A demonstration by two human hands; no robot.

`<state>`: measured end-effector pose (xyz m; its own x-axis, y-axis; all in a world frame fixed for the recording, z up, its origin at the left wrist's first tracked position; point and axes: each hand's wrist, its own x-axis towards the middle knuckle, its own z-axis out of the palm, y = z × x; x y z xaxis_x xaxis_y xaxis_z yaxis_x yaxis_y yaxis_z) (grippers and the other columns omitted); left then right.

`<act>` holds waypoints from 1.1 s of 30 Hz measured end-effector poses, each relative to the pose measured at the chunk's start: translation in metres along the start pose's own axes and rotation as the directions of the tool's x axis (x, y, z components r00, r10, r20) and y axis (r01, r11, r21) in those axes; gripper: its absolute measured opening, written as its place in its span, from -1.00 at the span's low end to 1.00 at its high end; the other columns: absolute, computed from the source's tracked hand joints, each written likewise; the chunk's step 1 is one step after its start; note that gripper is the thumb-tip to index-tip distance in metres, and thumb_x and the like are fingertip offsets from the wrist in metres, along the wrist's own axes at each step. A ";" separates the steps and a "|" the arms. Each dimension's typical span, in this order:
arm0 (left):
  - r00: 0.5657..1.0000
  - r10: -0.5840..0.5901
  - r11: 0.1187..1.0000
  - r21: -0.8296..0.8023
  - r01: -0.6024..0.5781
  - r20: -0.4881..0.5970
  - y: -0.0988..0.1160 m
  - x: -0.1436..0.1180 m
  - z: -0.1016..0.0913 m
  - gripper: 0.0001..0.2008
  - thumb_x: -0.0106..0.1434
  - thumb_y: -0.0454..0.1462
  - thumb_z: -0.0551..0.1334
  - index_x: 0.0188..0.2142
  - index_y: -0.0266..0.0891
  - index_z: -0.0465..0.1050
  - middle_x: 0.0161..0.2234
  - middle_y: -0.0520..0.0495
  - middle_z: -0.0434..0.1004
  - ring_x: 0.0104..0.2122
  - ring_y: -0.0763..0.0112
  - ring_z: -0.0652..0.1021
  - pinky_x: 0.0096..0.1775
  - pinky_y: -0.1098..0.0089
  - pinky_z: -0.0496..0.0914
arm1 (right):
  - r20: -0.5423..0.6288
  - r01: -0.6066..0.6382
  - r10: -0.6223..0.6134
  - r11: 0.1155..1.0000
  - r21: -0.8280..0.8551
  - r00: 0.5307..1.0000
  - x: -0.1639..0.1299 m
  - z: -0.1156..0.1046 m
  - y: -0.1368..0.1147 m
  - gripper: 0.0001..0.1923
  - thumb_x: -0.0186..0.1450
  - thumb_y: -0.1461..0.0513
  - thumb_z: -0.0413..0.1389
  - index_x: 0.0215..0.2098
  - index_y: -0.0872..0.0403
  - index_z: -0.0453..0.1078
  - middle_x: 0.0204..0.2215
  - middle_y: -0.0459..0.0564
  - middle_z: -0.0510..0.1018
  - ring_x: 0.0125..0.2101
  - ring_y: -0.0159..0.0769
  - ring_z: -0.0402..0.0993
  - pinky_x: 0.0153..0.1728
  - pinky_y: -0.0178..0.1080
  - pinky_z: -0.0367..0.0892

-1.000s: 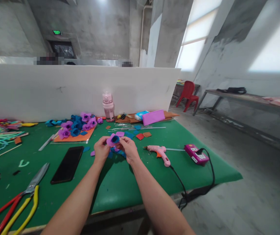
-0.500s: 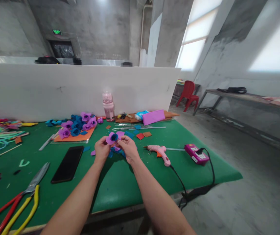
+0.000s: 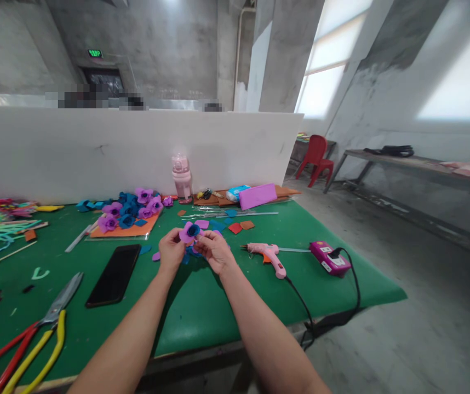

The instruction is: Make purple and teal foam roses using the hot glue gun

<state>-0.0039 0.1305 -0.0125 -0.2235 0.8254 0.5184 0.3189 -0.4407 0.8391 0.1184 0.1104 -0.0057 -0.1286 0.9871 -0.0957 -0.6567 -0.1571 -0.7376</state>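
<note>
A paper-like flower [image 3: 189, 232] with a dark blue rolled centre and purple petals is held up in the middle of the head view, just above the table. My left hand [image 3: 171, 250] pinches it from the left side. The thumb and fingertips of my right hand [image 3: 214, 251] are closed on its right edge, at a petal. Below and behind the hands, loose blue and purple petals [image 3: 189, 254] lie on the green table [image 3: 194, 317], partly hidden by my fingers.
A pink glue gun [image 3: 268, 254] lies to the right, beside a purple power box [image 3: 329, 258]. At left are a black phone [image 3: 114, 275] and large scissors [image 3: 60, 306]. Finished flowers [image 3: 130, 210] are piled at the back, near a pink bottle [image 3: 182, 178].
My right hand has shifted slightly down and to the right at the flower's edge, uncovering more purple behind it. The flower and my left hand have barely moved.
</note>
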 end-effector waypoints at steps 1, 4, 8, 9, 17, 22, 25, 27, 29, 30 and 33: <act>1.000 -0.003 1.000 -0.002 0.003 -0.003 0.001 0.000 0.000 -0.94 -0.10 -0.33 0.22 -0.54 -0.24 0.47 -0.64 0.13 0.38 -0.61 0.53 0.34 -0.56 0.55 0.21 | 0.004 -0.007 0.006 1.000 0.003 1.000 0.000 0.000 0.000 -0.63 -0.22 0.18 0.37 -0.56 0.10 0.30 -0.70 -0.23 0.43 -0.63 -0.50 0.38 -0.47 -0.38 0.34; 1.000 -0.009 1.000 -0.016 0.009 -0.004 0.001 0.000 0.000 -0.95 -0.10 -0.33 0.23 -0.56 -0.24 0.46 -0.66 0.13 0.36 -0.62 0.54 0.32 -0.57 0.55 0.20 | 0.004 -0.004 0.004 1.000 -0.006 1.000 0.000 0.000 0.000 -0.62 -0.22 0.18 0.37 -0.54 0.10 0.30 -0.70 -0.22 0.44 -0.63 -0.50 0.38 -0.48 -0.40 0.33; 1.000 -0.023 0.999 -0.029 0.023 0.019 -0.002 0.001 0.001 -0.94 -0.13 -0.30 0.27 -0.58 -0.25 0.45 -0.65 0.12 0.38 -0.62 0.53 0.34 -0.55 0.52 0.23 | 0.034 0.036 -0.034 0.997 -0.070 0.999 -0.003 0.001 -0.004 -0.65 -0.16 0.15 0.35 -0.50 0.10 0.33 -0.69 -0.22 0.44 -0.65 -0.52 0.35 -0.50 -0.40 0.32; 0.999 -0.037 0.999 -0.027 0.038 0.031 -0.003 0.001 0.001 -0.94 -0.13 -0.30 0.27 -0.58 -0.26 0.45 -0.66 0.12 0.39 -0.63 0.52 0.35 -0.55 0.51 0.24 | 0.044 0.045 -0.041 0.995 -0.087 0.998 -0.003 0.002 -0.005 -0.66 -0.12 0.12 0.33 -0.50 0.10 0.34 -0.68 -0.22 0.44 -0.65 -0.53 0.35 -0.51 -0.40 0.32; 0.996 -0.051 0.999 0.008 0.051 0.073 -0.003 0.003 -0.001 -0.89 -0.15 -0.29 0.25 -0.57 -0.29 0.49 -0.67 0.13 0.39 -0.61 0.50 0.37 -0.52 0.51 0.27 | 0.005 0.142 -0.144 0.974 -0.177 0.990 -0.002 0.002 -0.008 -0.70 -0.04 0.05 0.25 -0.55 0.11 0.38 -0.69 -0.19 0.41 -0.64 -0.53 0.32 -0.53 -0.43 0.27; 0.991 -0.036 0.999 -0.014 0.039 0.128 -0.005 0.002 -0.002 -0.90 -0.16 -0.28 0.27 -0.59 -0.29 0.47 -0.65 0.09 0.42 -0.58 0.47 0.39 -0.49 0.49 0.31 | -0.009 0.173 -0.178 0.967 -0.188 0.984 -0.001 0.000 -0.007 -0.74 -0.08 0.11 0.28 -0.55 0.11 0.40 -0.69 -0.20 0.40 -0.64 -0.54 0.28 -0.53 -0.42 0.26; 0.990 -0.042 0.999 -0.012 0.044 0.131 -0.006 0.002 -0.001 -0.87 -0.15 -0.25 0.28 -0.57 -0.30 0.47 -0.62 0.08 0.45 -0.56 0.45 0.40 -0.46 0.47 0.33 | -0.034 0.160 -0.169 0.968 -0.196 0.985 -0.001 0.001 -0.008 -0.75 -0.06 0.10 0.27 -0.54 0.10 0.39 -0.71 -0.21 0.38 -0.65 -0.54 0.27 -0.53 -0.42 0.24; 0.994 -0.048 0.999 0.018 0.046 0.101 -0.005 0.002 -0.001 -0.87 -0.14 -0.25 0.28 -0.57 -0.30 0.48 -0.63 0.09 0.44 -0.56 0.45 0.40 -0.46 0.48 0.32 | -0.040 0.133 -0.144 0.971 -0.198 0.989 -0.002 0.001 -0.008 -0.75 -0.05 0.09 0.25 -0.54 0.10 0.38 -0.71 -0.21 0.37 -0.65 -0.53 0.26 -0.54 -0.41 0.23; 0.996 -0.054 0.997 0.052 0.051 0.071 -0.005 0.002 -0.001 -0.87 -0.13 -0.26 0.27 -0.56 -0.29 0.49 -0.64 0.10 0.43 -0.56 0.45 0.41 -0.46 0.49 0.31 | -0.026 0.106 -0.113 0.975 -0.194 0.993 -0.003 0.002 -0.009 -0.75 -0.05 0.09 0.24 -0.55 0.09 0.37 -0.71 -0.22 0.37 -0.65 -0.52 0.27 -0.53 -0.41 0.23; 0.996 -0.059 0.997 0.059 0.055 0.061 -0.004 0.002 -0.001 -0.87 -0.13 -0.26 0.26 -0.55 -0.29 0.49 -0.64 0.10 0.44 -0.55 0.45 0.41 -0.46 0.49 0.31 | -0.010 0.097 -0.101 0.975 -0.198 0.995 -0.003 0.002 -0.009 -0.75 -0.05 0.09 0.24 -0.56 0.09 0.36 -0.70 -0.22 0.37 -0.64 -0.52 0.27 -0.53 -0.40 0.24; 0.995 -0.074 0.996 0.048 0.071 0.064 -0.005 0.003 -0.001 -0.86 -0.11 -0.27 0.25 -0.53 -0.29 0.51 -0.62 0.09 0.46 -0.54 0.44 0.43 -0.45 0.49 0.33 | 0.026 0.094 -0.091 0.969 -0.229 0.996 -0.004 0.003 -0.008 -0.75 -0.07 0.10 0.25 -0.59 0.10 0.35 -0.69 -0.21 0.37 -0.64 -0.52 0.26 -0.51 -0.39 0.23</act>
<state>-0.0071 0.1344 -0.0151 -0.1874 0.8765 0.4434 0.3462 -0.3635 0.8649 0.1223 0.1075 0.0022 -0.0881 0.9961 -0.0107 -0.4780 -0.0518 -0.8768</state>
